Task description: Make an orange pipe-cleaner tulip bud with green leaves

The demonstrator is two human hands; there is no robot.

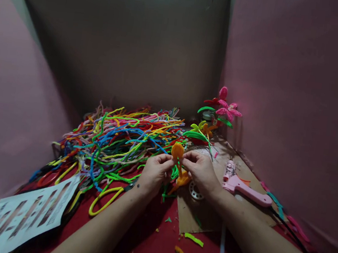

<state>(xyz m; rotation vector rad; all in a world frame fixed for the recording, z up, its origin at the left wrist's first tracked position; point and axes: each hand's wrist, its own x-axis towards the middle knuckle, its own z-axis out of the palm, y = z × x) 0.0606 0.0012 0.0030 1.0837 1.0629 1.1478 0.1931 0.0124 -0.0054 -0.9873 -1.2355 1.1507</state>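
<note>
Between my two hands, above the table, is an orange pipe-cleaner petal (178,150), its rounded end pointing up. My left hand (156,170) pinches it from the left with thumb and forefinger. From the other side my right hand (199,170) closes its fingertips on the same piece. More orange pipe cleaner (183,179) shows just below, between the hands; I cannot tell whether it is joined to the petal. Behind my left hand lies a large heap of multicoloured pipe cleaners (131,134).
A pink glue gun (247,190) rests on a cardboard sheet (190,219) at right. Pipe-cleaner flowers (228,110) stand at the back right. Yellow-handled scissors (106,201) and a printed sheet (25,215) lie left on the red cloth (143,238). Offcuts (193,239) are scattered in front.
</note>
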